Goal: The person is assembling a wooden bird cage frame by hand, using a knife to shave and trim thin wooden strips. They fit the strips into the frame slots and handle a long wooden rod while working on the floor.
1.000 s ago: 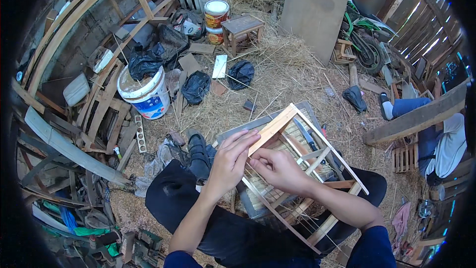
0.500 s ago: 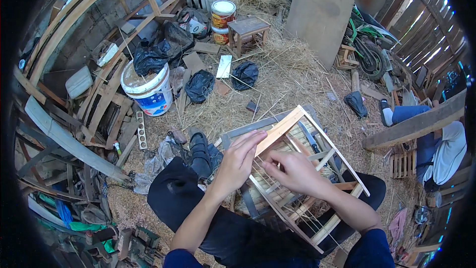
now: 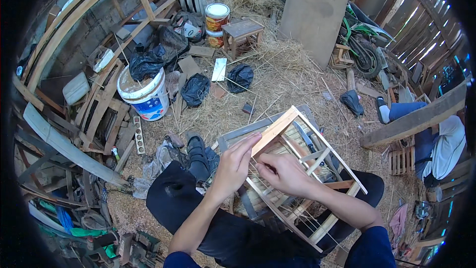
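Note:
A small wooden stool-like frame [image 3: 275,130], with thin strands stretched across its lower part, leans tilted over my lap. My left hand [image 3: 235,165] wraps over its upper left rail, fingers together along the wood. Close beside it, inside the frame's left edge, my right hand [image 3: 286,174] is closed with thumb and fingers pinched; whatever they hold is too small or hidden to make out. Beneath the frame lies a slatted panel with a dark border [image 3: 230,138]. On that panel rests a knife [image 3: 304,138], partly seen through the frame.
Straw and shavings cover the floor. Ahead left stand a white bucket [image 3: 146,97], black plastic bags [image 3: 195,90] and a low wooden stool [image 3: 243,31]. A thick wooden beam [image 3: 416,123] juts in at right, near a seated person [image 3: 441,144]. Curved timber [image 3: 69,141] lines the left.
My right hand has shifted slightly left, toward the left hand, and its fingers are curled tighter. The left hand keeps its hold on the frame. The whole view has moved a little.

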A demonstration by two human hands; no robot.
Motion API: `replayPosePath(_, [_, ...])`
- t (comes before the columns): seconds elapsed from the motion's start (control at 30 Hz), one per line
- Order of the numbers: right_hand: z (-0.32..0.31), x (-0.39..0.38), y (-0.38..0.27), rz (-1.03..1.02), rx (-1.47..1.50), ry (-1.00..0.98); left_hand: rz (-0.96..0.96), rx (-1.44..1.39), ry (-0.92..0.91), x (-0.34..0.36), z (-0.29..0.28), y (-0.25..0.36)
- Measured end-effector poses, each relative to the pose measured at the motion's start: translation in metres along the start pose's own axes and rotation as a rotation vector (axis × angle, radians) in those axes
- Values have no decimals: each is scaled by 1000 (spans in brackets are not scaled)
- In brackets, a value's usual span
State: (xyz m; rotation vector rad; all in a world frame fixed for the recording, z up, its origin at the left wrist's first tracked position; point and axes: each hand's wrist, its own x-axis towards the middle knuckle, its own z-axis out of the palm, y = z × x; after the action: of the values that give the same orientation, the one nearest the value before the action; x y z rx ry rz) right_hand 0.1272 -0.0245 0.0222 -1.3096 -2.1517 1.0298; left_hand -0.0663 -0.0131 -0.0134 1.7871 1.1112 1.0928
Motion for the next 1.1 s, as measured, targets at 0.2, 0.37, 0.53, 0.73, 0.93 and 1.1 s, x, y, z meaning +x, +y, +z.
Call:
replayPosePath(0.2, [0, 1, 2, -8, -5, 19, -29, 3, -7, 0, 2, 2])
replayPosePath(0.37, [-2, 2, -2, -11, -6, 25, -45, -24, -7, -1, 2, 2])
replayPosePath(0.53, [2, -1, -6, -50, -65, 57, 12, 65, 3, -1, -4, -3])
replayPosePath(0.73, [5, -4, 0, -66, -68, 69, 11, 37, 8, 0, 1, 0])
replayPosePath(0.93, [5, 2, 1, -81, -59, 72, 3, 25, 10, -1, 1, 0])
replayPosePath(1.1, [2, -3, -2, -49, -143, 66, 6, 113, 10, 1, 1, 2])
